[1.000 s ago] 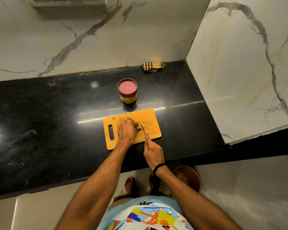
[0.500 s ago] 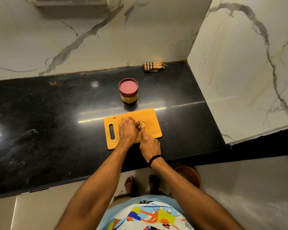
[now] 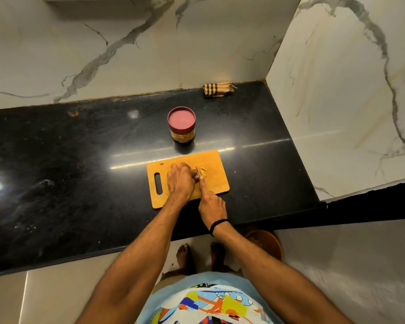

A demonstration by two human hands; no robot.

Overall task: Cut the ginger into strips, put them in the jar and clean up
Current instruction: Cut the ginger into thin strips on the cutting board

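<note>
The left hand (image 3: 181, 181) lies knuckles-up on the cutting board (image 3: 216, 183), fingers curled down over the uncut ginger, probably to pin it and keep the fingertips tucked away from the edge; the right hand (image 3: 212, 204) grips the knife (image 3: 198, 171), forefinger laid straight along the spine, which should steady each thin cut; the blade stands just beside the left knuckles; the ginger being held is hidden under that hand, but a few pale yellow cut strips (image 3: 204, 171) lie on the board just right of the blade; the jar (image 3: 181, 124), red lid on, stands on the black counter (image 3: 80, 160) just behind the board, within easy reach.
</note>
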